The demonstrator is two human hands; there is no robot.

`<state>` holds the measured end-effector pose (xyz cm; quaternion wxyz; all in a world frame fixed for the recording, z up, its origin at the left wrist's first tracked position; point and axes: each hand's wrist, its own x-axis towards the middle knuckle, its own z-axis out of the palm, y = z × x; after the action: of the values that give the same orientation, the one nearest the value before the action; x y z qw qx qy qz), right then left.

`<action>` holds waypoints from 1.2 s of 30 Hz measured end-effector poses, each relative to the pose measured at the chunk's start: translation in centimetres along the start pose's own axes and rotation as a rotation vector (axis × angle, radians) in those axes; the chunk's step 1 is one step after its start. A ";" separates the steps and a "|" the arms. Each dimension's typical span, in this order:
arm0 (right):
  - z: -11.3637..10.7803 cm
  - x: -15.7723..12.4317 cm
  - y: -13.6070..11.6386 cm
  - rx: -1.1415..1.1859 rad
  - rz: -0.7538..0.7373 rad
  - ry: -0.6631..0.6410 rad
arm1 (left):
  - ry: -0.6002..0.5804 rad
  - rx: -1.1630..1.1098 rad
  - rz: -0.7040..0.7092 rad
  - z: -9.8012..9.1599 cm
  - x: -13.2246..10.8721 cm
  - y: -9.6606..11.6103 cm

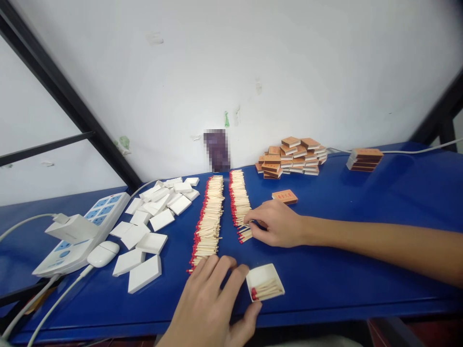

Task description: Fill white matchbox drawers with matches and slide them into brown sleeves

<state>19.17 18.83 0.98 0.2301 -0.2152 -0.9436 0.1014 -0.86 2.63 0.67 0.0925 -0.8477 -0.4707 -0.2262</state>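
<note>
My left hand (213, 301) rests at the front of the table, index finger and thumb at the near left edges of a white matchbox tray (258, 275). Several red-headed matches (268, 290) lie in the tray's near part. With fingers pinched, my right hand (277, 223) is at the near end of the right row of matches (238, 195); its fingertips are on a few matches. A longer left row of matches (210, 217) runs parallel, its near end by my left fingers. Just beyond my right hand lies an orange matchbox (285, 196).
Many empty-looking white matchbox trays (161, 220) are scattered at left, beside a power strip (81, 238) with a charger (74, 229), a white case (103, 254) and cables. Matchboxes are piled (292, 156) against the wall; a neat stack (365, 159) stands at right. A blurred dark rectangle (217, 150) leans there.
</note>
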 end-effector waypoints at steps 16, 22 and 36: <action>-0.1 0.1 0.0 0.015 0.010 -0.008 | 0.001 0.007 0.001 0.1 0.0 0.1; -0.1 0.1 -0.1 0.017 0.007 -0.026 | -0.009 -0.004 0.002 0.0 0.0 0.1; 0.0 0.0 -0.1 -0.007 0.031 -0.017 | 0.007 -0.004 0.003 0.1 0.1 0.0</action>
<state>19.12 18.70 0.98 0.2195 -0.2297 -0.9425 0.1036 -0.75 2.72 0.59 0.0926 -0.8478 -0.4687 -0.2300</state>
